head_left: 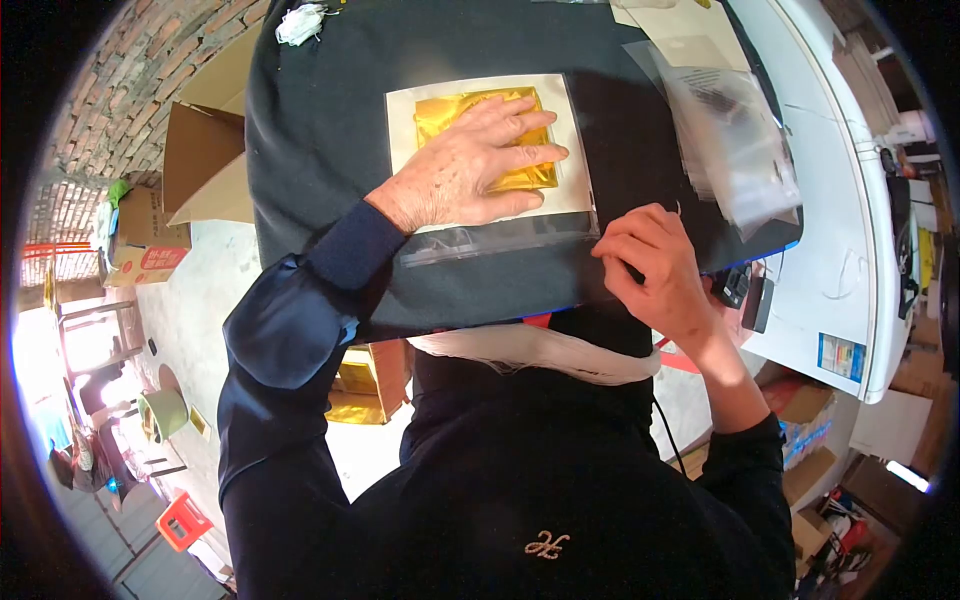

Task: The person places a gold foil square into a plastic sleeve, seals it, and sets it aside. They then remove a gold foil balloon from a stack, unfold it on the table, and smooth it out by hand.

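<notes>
My left hand (475,165) lies flat, fingers spread, on a gold foil packet (436,112), which rests on a cream sheet (573,190) in a clear plastic sleeve. The sleeve's transparent flap (480,243) extends toward my body. At the flap's right corner is my right hand (652,262), its fingers curled and thumb drawn in to the index finger; anything between those fingertips is too small to make out. All of this is on a dark cloth-covered table (330,150).
Clear plastic sleeves (735,150) are piled at the table's right side, near a cream sheet (690,35). A white crumpled item (300,24) sits at the far left corner. White threads (540,355) hang across my waist. Cardboard boxes (205,160) stand left.
</notes>
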`<state>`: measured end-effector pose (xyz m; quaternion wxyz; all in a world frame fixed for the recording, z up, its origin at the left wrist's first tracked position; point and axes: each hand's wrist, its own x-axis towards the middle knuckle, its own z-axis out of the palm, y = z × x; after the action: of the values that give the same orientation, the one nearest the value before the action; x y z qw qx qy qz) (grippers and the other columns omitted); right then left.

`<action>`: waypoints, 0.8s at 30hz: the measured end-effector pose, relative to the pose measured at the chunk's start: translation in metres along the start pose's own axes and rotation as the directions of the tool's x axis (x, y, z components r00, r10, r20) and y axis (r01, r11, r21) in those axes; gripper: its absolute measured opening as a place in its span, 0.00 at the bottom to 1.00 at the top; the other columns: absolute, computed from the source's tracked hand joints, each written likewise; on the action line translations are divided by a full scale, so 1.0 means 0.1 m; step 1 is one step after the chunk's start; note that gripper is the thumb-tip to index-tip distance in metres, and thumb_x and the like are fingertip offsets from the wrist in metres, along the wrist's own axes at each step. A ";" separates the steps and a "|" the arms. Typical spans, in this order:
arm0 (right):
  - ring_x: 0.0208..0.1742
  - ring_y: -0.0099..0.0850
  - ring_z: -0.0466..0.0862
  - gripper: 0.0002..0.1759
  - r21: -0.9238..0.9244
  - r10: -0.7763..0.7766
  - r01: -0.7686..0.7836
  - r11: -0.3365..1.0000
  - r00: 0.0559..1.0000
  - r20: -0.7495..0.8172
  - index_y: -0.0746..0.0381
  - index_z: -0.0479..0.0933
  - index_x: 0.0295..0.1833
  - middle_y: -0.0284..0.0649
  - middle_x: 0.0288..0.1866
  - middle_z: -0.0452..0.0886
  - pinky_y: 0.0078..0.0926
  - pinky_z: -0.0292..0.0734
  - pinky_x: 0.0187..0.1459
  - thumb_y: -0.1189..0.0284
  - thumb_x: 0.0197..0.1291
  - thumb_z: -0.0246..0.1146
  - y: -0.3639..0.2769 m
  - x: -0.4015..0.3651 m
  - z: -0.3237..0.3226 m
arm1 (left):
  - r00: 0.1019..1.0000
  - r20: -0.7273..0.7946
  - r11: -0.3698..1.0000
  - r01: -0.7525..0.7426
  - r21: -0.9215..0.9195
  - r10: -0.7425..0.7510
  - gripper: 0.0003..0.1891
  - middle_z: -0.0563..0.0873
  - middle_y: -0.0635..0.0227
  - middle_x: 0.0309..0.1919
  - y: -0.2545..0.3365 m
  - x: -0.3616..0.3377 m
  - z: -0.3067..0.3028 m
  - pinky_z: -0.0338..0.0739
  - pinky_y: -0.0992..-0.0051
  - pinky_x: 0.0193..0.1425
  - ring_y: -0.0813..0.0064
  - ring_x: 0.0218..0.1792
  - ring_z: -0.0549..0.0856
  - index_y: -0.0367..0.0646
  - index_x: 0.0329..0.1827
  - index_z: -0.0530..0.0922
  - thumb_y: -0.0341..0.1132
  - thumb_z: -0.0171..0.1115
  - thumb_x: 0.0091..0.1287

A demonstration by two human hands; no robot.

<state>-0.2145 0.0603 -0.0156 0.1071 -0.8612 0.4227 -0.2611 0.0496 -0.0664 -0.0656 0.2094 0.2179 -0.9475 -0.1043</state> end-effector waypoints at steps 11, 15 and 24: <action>0.45 0.39 0.80 0.10 -0.153 -0.057 0.060 0.986 0.998 0.022 0.61 0.80 0.40 0.38 0.41 0.80 0.35 0.74 0.47 0.82 0.53 0.71 0.15 0.08 0.12 | 1.000 -0.008 1.000 0.006 -0.028 -0.006 0.29 0.72 0.59 0.80 0.00 0.00 0.00 0.56 0.47 0.87 0.50 0.82 0.66 0.58 0.73 0.80 0.53 0.68 0.71; 0.43 0.40 0.79 0.10 -0.193 -0.027 0.035 0.981 0.999 0.046 0.62 0.78 0.39 0.39 0.38 0.77 0.36 0.76 0.48 0.82 0.53 0.71 0.13 0.13 0.14 | 1.000 -0.018 0.999 -0.008 -0.033 0.008 0.29 0.72 0.59 0.80 -0.01 -0.01 0.00 0.56 0.46 0.87 0.50 0.82 0.66 0.58 0.74 0.80 0.53 0.68 0.71; 0.38 0.40 0.78 0.11 -0.276 -0.098 0.120 0.954 0.991 0.095 0.62 0.73 0.33 0.41 0.32 0.73 0.38 0.78 0.43 0.82 0.47 0.69 0.17 0.21 0.19 | 1.000 -0.020 1.000 -0.012 -0.015 0.012 0.29 0.73 0.58 0.79 0.00 0.00 0.00 0.56 0.47 0.87 0.49 0.81 0.67 0.58 0.74 0.79 0.52 0.69 0.71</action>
<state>-0.2051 0.0323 -0.0308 -0.0140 -0.8994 0.4027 -0.1692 0.0498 -0.0665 -0.0661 0.2211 0.2118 -0.9458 -0.1080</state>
